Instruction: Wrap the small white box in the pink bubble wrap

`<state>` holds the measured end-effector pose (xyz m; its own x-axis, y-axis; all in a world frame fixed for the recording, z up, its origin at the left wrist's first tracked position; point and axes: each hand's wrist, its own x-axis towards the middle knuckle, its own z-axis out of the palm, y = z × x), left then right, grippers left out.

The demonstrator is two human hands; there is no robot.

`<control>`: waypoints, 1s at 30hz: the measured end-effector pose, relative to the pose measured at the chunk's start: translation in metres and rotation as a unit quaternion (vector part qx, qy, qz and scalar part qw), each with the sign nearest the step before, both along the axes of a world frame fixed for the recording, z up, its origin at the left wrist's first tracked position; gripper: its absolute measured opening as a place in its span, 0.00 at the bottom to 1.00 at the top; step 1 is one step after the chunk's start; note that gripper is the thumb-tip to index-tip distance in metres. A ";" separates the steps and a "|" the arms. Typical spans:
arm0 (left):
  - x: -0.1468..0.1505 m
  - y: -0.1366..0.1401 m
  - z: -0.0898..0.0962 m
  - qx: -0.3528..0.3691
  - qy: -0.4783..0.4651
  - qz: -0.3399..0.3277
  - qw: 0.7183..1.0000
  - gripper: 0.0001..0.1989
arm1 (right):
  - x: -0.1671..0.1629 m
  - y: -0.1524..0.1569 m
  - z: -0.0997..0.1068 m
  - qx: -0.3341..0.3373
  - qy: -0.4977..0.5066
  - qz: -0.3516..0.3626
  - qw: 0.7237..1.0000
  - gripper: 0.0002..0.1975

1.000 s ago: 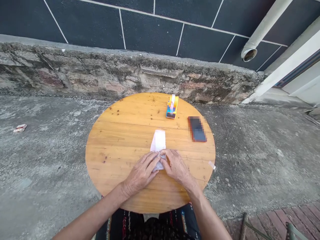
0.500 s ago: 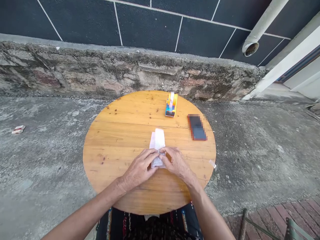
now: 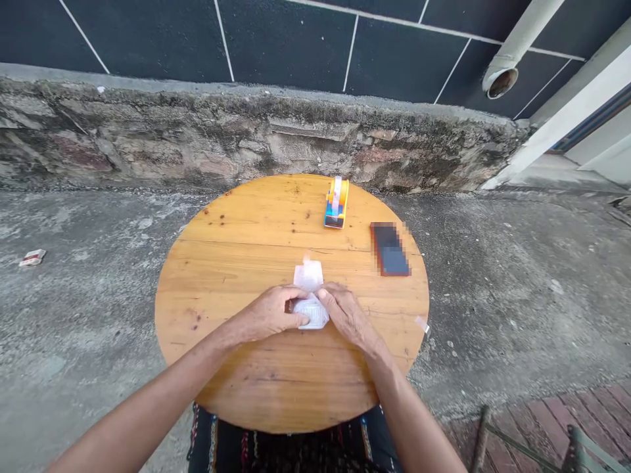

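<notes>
1. At the bottom edge of the frame, dark clothing [image 3: 290, 453] with coloured trim shows beneath the near rim of a round wooden table [image 3: 236, 263].
2. At centre, a white bundle [image 3: 311, 315] lies on the tabletop between two bare hands. The left hand [image 3: 273, 314] rests thumb and forefinger on it, the two apart; whether they grip or only press cannot be told. The right hand [image 3: 348, 312] appears to pinch the bundle's far right corner.
3. The work looks part done: the near portion is compact and ribbed, while a pale flap [image 3: 308, 276] lies spread beyond the fingers, apparently left unfolded. Its far tip is blurred.
4. At centre right, a clear strip [image 3: 422, 323] clings to the table's rim; farther up lies a dark, red-edged slab [image 3: 392, 253], its surface pixelated.
5. Near the table's far edge, upper centre, stands a yellow-and-blue tape dispenser [image 3: 335, 213], apart from both hands.
6. Beyond, weathered concrete [image 3: 89, 295] meets a rough stone footing [image 3: 197, 138] below a dark, white-lined wall [image 3: 286, 52], with a pipe [image 3: 522, 43] at upper right.
</notes>
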<state>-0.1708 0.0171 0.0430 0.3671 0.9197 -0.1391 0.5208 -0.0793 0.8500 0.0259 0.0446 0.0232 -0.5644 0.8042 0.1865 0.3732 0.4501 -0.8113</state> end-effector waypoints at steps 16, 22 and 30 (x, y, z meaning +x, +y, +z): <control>-0.006 0.011 -0.007 -0.040 -0.037 0.010 0.998 0.14 | 0.006 -0.011 -0.011 0.064 -0.079 0.014 0.995 0.31; -0.001 -0.006 -0.008 0.007 -0.054 0.105 0.993 0.25 | 0.002 0.003 0.005 0.056 -0.077 0.060 0.994 0.17; 0.003 -0.010 -0.016 0.071 -0.044 0.143 0.986 0.22 | -0.002 0.028 0.010 0.027 -0.086 0.092 0.992 0.17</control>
